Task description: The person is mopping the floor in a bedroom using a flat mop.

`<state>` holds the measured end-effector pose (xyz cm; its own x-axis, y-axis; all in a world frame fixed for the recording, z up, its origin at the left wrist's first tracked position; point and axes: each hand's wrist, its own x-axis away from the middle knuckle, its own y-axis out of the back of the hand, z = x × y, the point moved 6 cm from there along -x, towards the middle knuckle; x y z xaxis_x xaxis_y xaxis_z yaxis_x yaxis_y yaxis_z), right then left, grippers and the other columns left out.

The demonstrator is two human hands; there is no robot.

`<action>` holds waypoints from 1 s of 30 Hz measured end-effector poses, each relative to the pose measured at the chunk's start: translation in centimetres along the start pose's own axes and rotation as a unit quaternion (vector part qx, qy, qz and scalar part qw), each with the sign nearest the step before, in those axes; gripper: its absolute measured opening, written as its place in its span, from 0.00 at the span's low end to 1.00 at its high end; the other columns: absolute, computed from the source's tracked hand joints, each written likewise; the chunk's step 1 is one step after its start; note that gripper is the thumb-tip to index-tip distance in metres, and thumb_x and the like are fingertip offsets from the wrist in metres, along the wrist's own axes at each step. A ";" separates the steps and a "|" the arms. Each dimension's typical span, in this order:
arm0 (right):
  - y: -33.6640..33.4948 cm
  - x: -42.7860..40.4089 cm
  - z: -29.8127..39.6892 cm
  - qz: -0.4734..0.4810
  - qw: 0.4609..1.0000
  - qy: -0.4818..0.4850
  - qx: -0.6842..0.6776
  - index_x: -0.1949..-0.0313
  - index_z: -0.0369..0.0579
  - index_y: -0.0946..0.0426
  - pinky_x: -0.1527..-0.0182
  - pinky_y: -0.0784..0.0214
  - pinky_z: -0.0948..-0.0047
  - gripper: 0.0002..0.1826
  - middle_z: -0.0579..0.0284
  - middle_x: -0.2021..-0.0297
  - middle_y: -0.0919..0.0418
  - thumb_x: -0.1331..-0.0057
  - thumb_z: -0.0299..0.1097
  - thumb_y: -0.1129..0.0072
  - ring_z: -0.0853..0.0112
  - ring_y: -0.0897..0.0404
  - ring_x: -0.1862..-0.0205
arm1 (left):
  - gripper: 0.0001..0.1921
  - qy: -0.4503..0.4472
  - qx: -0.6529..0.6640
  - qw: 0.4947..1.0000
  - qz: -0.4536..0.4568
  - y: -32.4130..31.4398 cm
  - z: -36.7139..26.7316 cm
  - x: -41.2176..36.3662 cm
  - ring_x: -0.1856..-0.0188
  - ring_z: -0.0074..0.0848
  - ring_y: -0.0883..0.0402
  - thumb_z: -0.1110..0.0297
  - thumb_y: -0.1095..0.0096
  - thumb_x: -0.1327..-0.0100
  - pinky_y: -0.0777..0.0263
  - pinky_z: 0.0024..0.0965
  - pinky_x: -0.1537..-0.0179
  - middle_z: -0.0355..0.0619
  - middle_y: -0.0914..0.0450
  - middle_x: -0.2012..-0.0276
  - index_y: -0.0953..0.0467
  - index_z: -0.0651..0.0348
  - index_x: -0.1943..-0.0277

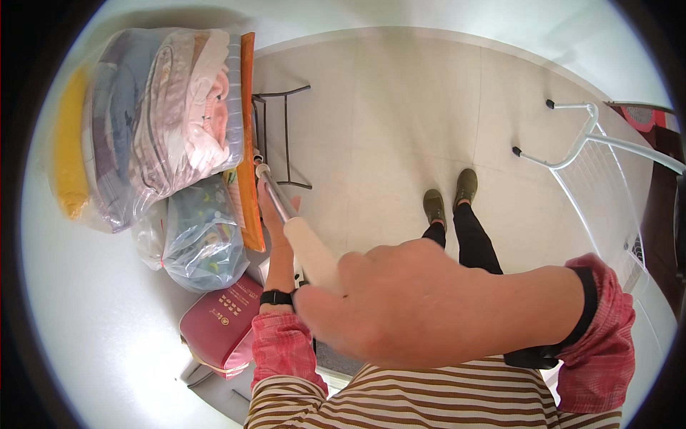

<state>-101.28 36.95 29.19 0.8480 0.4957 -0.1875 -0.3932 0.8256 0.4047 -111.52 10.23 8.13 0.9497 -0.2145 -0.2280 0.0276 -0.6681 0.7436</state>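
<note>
My right hand (pixel 386 295) is closed around the cream handle (pixel 311 252) of a metal pole (pixel 280 198), close to the camera. The pole slants up and left towards the edge of an orange wooden board (pixel 247 139). My left hand (pixel 273 206) is beside the pole's far part, near the board; its fingers are partly hidden by the pole, so its grip cannot be made out. Left of the board are a clear plastic bag of folded bedding (pixel 155 118) and, below it, a clear bag with patterned blue-green fabric (pixel 206 236).
A red case with printed writing (pixel 220 327) lies at lower left. Dark metal table legs (pixel 288 139) stand beside the board. On the right is a white wire drying rack (pixel 605 177). My feet in green shoes (pixel 466 185) are on the tiled floor (pixel 375 128).
</note>
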 end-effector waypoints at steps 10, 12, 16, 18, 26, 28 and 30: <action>-1.4 -1.5 1.3 -0.097 0.972 0.215 0.006 0.73 0.31 0.33 0.89 0.44 0.72 0.14 0.55 0.88 0.32 0.56 0.30 0.44 0.70 0.30 0.87 | 0.24 0.019 0.050 0.998 0.014 0.9 3.9 -1.9 0.60 0.27 0.26 0.76 0.38 0.51 0.34 0.28 0.56 0.46 0.29 0.50 0.33 0.58 0.48; -1.6 -1.1 1.8 -0.145 0.951 0.242 0.125 0.75 0.33 0.32 0.89 0.45 0.75 0.14 0.55 0.87 0.32 0.59 0.31 0.43 0.72 0.31 0.86 | 0.23 0.022 0.049 0.998 0.012 1.1 3.8 -2.2 0.60 0.27 0.26 0.76 0.38 0.51 0.34 0.29 0.56 0.46 0.29 0.51 0.32 0.58 0.49; -1.0 -1.0 0.8 -0.135 0.954 0.256 0.082 0.74 0.33 0.31 0.89 0.45 0.75 0.14 0.55 0.87 0.32 0.60 0.30 0.43 0.72 0.33 0.86 | 0.22 0.021 0.049 0.999 0.010 1.3 3.7 -3.1 0.61 0.26 0.26 0.76 0.38 0.51 0.34 0.29 0.56 0.45 0.27 0.53 0.31 0.58 0.51; 0.5 -1.0 -0.1 -0.181 0.961 0.202 0.052 0.74 0.34 0.31 0.88 0.44 0.76 0.13 0.55 0.87 0.33 0.59 0.29 0.44 0.73 0.32 0.86 | 0.21 0.022 0.050 0.998 0.010 1.0 3.7 -3.2 0.61 0.26 0.26 0.76 0.38 0.51 0.34 0.29 0.56 0.45 0.27 0.54 0.30 0.58 0.52; 1.2 -0.2 -0.3 -0.103 0.976 0.192 -0.021 0.67 0.33 0.32 0.88 0.42 0.77 0.14 0.54 0.84 0.34 0.54 0.28 0.45 0.72 0.31 0.86 | 0.17 -0.005 0.063 0.998 0.007 0.3 4.5 -3.4 0.62 0.26 0.26 0.76 0.37 0.51 0.35 0.30 0.56 0.45 0.24 0.58 0.27 0.57 0.56; 1.6 0.3 0.1 -0.097 0.978 0.185 -0.012 0.66 0.34 0.32 0.88 0.42 0.76 0.15 0.55 0.84 0.35 0.53 0.29 0.45 0.72 0.32 0.86 | 0.16 -0.025 0.054 0.998 -0.004 0.4 4.5 -3.5 0.62 0.26 0.25 0.76 0.37 0.51 0.35 0.30 0.56 0.45 0.24 0.59 0.27 0.57 0.57; 3.0 1.4 -0.3 -0.108 0.981 0.160 0.033 0.66 0.41 0.29 0.88 0.43 0.77 0.12 0.60 0.85 0.38 0.52 0.30 0.45 0.73 0.33 0.86 | 0.08 -0.010 0.013 0.997 -0.072 -1.6 1.5 -3.9 0.67 0.28 0.25 0.72 0.35 0.54 0.36 0.33 0.59 0.40 0.24 0.73 0.27 0.53 0.71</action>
<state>-101.41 40.19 29.92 0.7491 0.3799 -0.5427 -0.1844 0.9064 0.3800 -115.78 11.05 6.93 0.9304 -0.1295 -0.3430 0.1542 -0.7105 0.6865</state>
